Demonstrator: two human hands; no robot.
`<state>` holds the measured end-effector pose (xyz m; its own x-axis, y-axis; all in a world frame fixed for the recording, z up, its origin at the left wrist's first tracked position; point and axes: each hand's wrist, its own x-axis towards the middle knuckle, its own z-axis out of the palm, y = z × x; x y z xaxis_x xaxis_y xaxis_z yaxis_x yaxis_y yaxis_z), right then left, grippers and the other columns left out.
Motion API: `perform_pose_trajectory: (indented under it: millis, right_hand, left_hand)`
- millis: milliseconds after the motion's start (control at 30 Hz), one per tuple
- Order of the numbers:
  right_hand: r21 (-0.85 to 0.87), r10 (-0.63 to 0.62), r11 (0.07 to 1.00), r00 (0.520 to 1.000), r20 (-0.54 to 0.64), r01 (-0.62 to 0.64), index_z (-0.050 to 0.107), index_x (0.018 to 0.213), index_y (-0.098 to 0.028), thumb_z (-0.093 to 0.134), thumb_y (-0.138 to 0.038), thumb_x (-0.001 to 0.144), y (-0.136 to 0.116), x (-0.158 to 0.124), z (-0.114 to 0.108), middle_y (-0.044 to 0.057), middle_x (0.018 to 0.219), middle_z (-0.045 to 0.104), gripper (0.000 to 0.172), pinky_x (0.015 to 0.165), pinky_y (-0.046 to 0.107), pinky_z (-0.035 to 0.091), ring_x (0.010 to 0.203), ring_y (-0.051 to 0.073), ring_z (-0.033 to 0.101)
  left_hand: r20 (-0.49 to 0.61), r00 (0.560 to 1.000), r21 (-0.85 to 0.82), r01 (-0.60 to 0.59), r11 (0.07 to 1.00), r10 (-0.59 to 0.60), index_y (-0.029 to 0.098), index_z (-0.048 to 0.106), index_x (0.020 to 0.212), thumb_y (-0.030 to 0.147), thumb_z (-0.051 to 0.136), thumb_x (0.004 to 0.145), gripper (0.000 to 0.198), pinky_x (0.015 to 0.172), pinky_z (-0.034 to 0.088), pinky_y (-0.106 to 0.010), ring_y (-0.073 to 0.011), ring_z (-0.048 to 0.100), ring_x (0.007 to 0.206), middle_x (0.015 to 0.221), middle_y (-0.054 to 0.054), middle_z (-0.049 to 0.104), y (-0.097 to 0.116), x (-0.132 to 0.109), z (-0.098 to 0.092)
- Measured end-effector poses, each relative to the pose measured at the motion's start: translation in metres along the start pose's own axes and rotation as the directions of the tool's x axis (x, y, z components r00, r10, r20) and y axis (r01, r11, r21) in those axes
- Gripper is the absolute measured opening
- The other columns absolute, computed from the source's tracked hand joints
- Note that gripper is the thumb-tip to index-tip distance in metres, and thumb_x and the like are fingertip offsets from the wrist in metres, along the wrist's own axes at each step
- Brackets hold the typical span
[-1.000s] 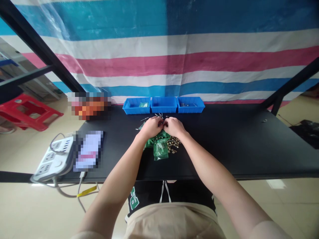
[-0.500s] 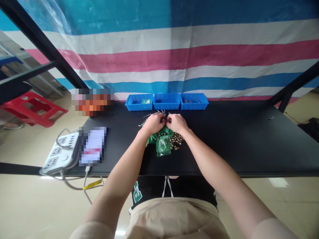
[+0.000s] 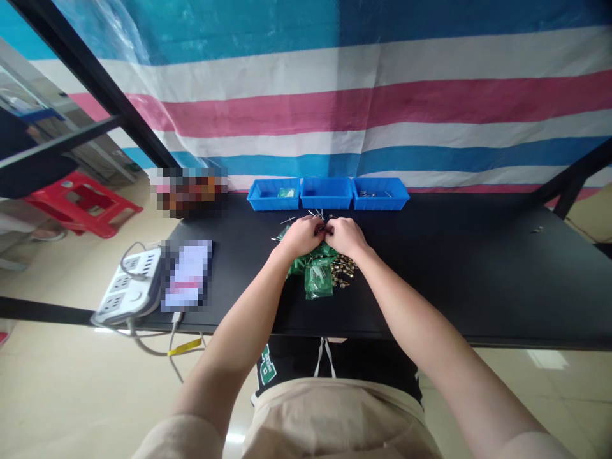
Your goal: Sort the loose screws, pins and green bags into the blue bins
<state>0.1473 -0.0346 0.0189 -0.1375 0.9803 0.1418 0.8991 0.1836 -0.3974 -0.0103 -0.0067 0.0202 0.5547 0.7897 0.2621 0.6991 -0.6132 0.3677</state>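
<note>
While your left hand (image 3: 301,236) and right hand (image 3: 347,237) come together at center frame, both curl nearly closed above the black desk (image 3: 459,280), their fingertips meeting. Whatever they pinch is too small to make out, so what either has hold of cannot be told. Just below your wrists lie green plastic bags (image 3: 319,282), touching a heap of brass fittings (image 3: 344,270) on their right. Thin metal pins (image 3: 313,213) scatter just above your hands, between them and three blue bins (image 3: 326,193) set in a row along the desk's far edge. The leftmost bin holds a small green bag (image 3: 287,192); the rightmost holds metal parts (image 3: 370,193). At the desk's left end sit a white power strip (image 3: 129,287) and a pixelated flat object (image 3: 186,274). A red stool (image 3: 81,204) stands on the floor at upper left, and a striped tarp (image 3: 335,108) fills the top of the frame.
</note>
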Motion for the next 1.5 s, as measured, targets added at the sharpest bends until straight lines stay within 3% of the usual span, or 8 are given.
perform_pose_trajectory:
  millis: [233, 400, 500, 667, 833, 1033, 1233, 1500]
  right_hand:
    - [0.108, -0.049, 0.992, 0.984, -0.17, 0.068, 0.072, 0.08, -0.021, 0.061, -0.022, 0.076, 0.006, 0.003, 0.007, 0.005, 0.082, 0.073, 0.012, 0.069, 0.028, 0.045, 0.077, 0.02, 0.066]
    - [0.271, -0.062, 0.947, 0.927, -0.371, 0.172, 0.073, 0.078, -0.018, 0.059, -0.02, 0.075, 0.005, 0.005, 0.006, 0.004, 0.076, 0.072, 0.014, 0.071, 0.027, 0.048, 0.07, 0.017, 0.064]
    - [0.361, -0.051, 0.906, 0.903, -0.426, 0.221, 0.074, 0.081, -0.018, 0.058, -0.017, 0.073, 0.002, 0.004, 0.004, 0.004, 0.078, 0.074, 0.019, 0.069, 0.026, 0.05, 0.067, 0.016, 0.064]
    - [0.435, -0.077, 0.864, 0.921, -0.381, 0.252, 0.076, 0.08, -0.018, 0.055, -0.018, 0.075, -0.003, 0.001, 0.0, 0.004, 0.079, 0.076, 0.022, 0.067, 0.026, 0.05, 0.068, 0.017, 0.066]
    - [0.474, -0.027, 0.864, 0.956, -0.294, 0.17, 0.077, 0.086, -0.017, 0.054, -0.021, 0.08, -0.003, 0.0, 0.0, 0.004, 0.079, 0.076, 0.023, 0.069, 0.026, 0.05, 0.068, 0.017, 0.067]
    - [0.454, -0.045, 0.866, 0.937, -0.347, 0.209, 0.072, 0.101, -0.015, 0.055, -0.021, 0.083, 0.003, 0.002, 0.004, 0.007, 0.088, 0.076, 0.026, 0.075, 0.026, 0.052, 0.077, 0.018, 0.07]
    - [0.317, -0.181, 0.901, 0.921, -0.345, 0.296, 0.073, 0.089, -0.016, 0.054, -0.022, 0.087, 0.01, 0.004, 0.004, 0.006, 0.083, 0.075, 0.021, 0.073, 0.025, 0.049, 0.073, 0.016, 0.067]
    - [0.336, -0.206, 0.896, 0.943, -0.262, 0.289, 0.071, 0.086, -0.016, 0.055, -0.023, 0.086, 0.012, 0.003, 0.003, 0.005, 0.08, 0.074, 0.018, 0.068, 0.023, 0.046, 0.068, 0.015, 0.064]
  left_hand:
    - [-0.045, 0.999, -0.036, 0.001, 0.999, -0.002, 0.016, 0.069, 0.094, 0.018, 0.055, 0.079, 0.021, 0.075, 0.049, -0.03, -0.0195, 0.062, 0.078, 0.087, -0.007, 0.067, -0.001, 0.0, -0.003]
    - [-0.094, 0.996, -0.077, -0.007, 0.997, 0.0, 0.015, 0.069, 0.099, 0.021, 0.057, 0.08, 0.023, 0.075, 0.049, -0.03, -0.0194, 0.062, 0.08, 0.088, -0.007, 0.067, 0.002, -0.001, -0.006]
    - [-0.125, 0.992, -0.104, -0.035, 0.994, 0.022, 0.015, 0.068, 0.098, 0.021, 0.058, 0.08, 0.021, 0.074, 0.049, -0.029, -0.0189, 0.062, 0.08, 0.088, -0.007, 0.066, 0.004, -0.001, -0.007]
    - [-0.142, 0.989, -0.079, -0.052, 0.996, 0.04, 0.014, 0.069, 0.091, 0.026, 0.055, 0.087, 0.018, 0.072, 0.048, -0.029, -0.0181, 0.061, 0.075, 0.083, -0.007, 0.065, 0.004, -0.001, -0.007]
    - [-0.149, 0.988, -0.066, -0.039, 0.997, 0.028, 0.014, 0.071, 0.092, 0.026, 0.052, 0.092, 0.022, 0.072, 0.049, -0.028, -0.018, 0.062, 0.075, 0.084, -0.009, 0.068, 0.002, 0.0, -0.007]
    - [-0.179, 0.984, -0.09, -0.011, 0.996, -0.005, 0.017, 0.074, 0.101, 0.025, 0.056, 0.09, 0.023, 0.078, 0.051, -0.028, -0.0172, 0.065, 0.077, 0.089, -0.008, 0.071, 0.002, 0.0, -0.009]
    - [-0.19, 0.982, -0.082, 0.003, 0.997, -0.018, 0.016, 0.075, 0.104, 0.021, 0.058, 0.088, 0.023, 0.08, 0.052, -0.029, -0.018, 0.066, 0.079, 0.09, -0.008, 0.072, 0.001, 0.0, -0.008]
    - [-0.166, 0.986, -0.089, 0.001, 0.996, -0.016, 0.016, 0.074, 0.104, 0.015, 0.057, 0.084, 0.026, 0.081, 0.053, -0.029, -0.0176, 0.067, 0.08, 0.092, -0.007, 0.072, 0.001, 0.0, -0.01]
